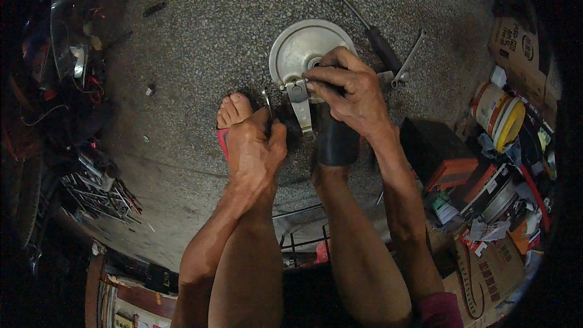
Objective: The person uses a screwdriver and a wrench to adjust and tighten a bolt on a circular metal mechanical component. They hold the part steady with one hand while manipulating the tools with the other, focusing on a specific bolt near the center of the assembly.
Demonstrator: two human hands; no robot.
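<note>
A round silver brake plate [290, 45] lies on the floor in front of my feet. Its metal brake arm [300, 109] points back toward me, between my feet. My right hand [352, 88] reaches over the plate's right side, thumb and fingertips pinched together beside the pivot end of the arm. Whatever is between those fingertips is too small to make out. Low over my left foot, my left hand [254, 146] is closed around a small wrench [268, 102], whose shiny end sticks out past the fingers. The rest of the wrench is hidden by the hand.
Right of the plate lie a black-handled tool [382, 47] with a long rod and a metal wrench [410, 58]. A dark box [431, 152], a yellow-rimmed bucket [509, 124] and cardboard boxes [516, 48] crowd the right. Several metal tools [103, 197] lie at left. A spring [154, 9] lies far left.
</note>
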